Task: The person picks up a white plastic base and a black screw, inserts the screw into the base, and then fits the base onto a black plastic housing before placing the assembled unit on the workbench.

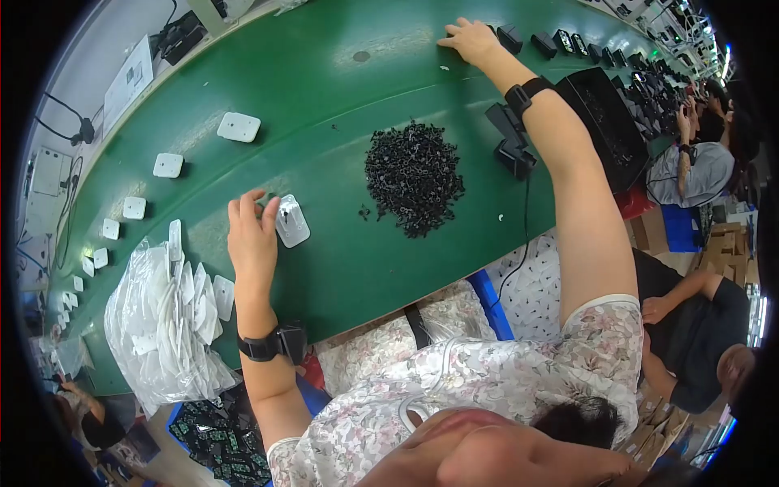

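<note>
My left hand point(252, 230) is beside a white plastic cover point(294, 229), its fingers loosely bent and apart. The thumb is close to the cover's left edge; whether it touches is hard to tell. A small black piece lies in the cover. My right hand point(469, 40) reaches to the far side of the green table point(324, 81), fingers spread and pointing left, near a row of black housings point(510, 37). No thing shows in its fingers. A heap of small black parts point(412, 178) lies between my arms.
A clear bag of white covers point(154, 325) lies at the table's left edge. More white covers point(238, 127) stand in a line at the far left. A black bin point(602, 122) and a black angled device point(511, 142) with a cable are by my right arm. Other people work at right.
</note>
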The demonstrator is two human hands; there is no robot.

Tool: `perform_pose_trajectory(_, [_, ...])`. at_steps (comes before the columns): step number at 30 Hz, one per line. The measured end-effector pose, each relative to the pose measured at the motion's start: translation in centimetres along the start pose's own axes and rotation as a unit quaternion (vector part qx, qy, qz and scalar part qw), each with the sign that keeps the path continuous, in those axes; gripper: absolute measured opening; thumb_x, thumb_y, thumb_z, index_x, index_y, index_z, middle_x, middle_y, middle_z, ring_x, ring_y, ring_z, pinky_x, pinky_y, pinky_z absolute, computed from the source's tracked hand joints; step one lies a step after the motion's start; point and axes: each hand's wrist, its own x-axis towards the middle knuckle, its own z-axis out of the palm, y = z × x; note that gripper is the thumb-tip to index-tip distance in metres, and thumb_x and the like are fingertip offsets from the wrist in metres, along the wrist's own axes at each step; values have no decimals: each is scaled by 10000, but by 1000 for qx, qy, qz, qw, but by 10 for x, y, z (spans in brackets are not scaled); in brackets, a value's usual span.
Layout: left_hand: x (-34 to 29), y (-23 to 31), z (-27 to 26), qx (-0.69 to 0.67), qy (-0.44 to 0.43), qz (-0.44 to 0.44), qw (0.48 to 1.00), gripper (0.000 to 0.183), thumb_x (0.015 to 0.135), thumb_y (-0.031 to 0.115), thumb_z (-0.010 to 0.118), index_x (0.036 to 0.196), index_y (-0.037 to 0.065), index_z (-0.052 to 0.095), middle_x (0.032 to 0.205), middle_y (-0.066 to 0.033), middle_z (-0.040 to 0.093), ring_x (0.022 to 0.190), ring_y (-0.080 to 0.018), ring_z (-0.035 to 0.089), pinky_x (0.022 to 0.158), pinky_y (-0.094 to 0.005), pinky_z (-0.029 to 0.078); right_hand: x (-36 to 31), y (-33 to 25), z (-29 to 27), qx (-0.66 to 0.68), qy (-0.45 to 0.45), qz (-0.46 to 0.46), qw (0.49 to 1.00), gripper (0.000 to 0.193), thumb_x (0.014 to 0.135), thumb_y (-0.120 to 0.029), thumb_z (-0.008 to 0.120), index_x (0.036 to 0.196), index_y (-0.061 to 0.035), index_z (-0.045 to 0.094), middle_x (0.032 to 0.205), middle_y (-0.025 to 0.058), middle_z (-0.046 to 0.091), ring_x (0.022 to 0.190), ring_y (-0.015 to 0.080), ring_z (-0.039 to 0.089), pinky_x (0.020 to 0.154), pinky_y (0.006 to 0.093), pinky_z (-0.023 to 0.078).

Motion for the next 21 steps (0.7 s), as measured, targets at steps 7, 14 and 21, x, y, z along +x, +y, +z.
perform_pose_trajectory(7, [-37, -3, 12, 200, 67, 143, 967, 647, 737, 394, 744, 1177, -19, 511, 1038, -160, 517, 958, -347, 498, 773, -398, 453, -19, 1, -53, 324, 79, 28, 942, 338, 792, -222, 651, 1103, -131, 551, 1036, 140, 571, 1005, 319, 563, 802, 392, 491])
perform_pose_trajectory(14, [-32, -18, 17, 166, 95, 159, 969, 517, 753, 148, 719, 1194, -12, 501, 1038, -174, 540, 937, -357, 505, 823, -412, 430, -47, -149, -165, 450, 234, -116, 854, 367, 819, -385, 668, 1018, -107, 537, 909, 115, 580, 908, 315, 597, 738, 414, 505])
perform_pose_trajectory(21, [-48, -34, 6, 68, 77, 189, 977, 505, 745, 13, 663, 1224, 52, 508, 1115, -135, 582, 1050, -321, 529, 858, -410, 427, -28, -191, -175, 449, 194, -135, 862, 591, 754, -388, 736, 1218, -79, 540, 1067, 143, 546, 1043, 338, 540, 877, 415, 469])
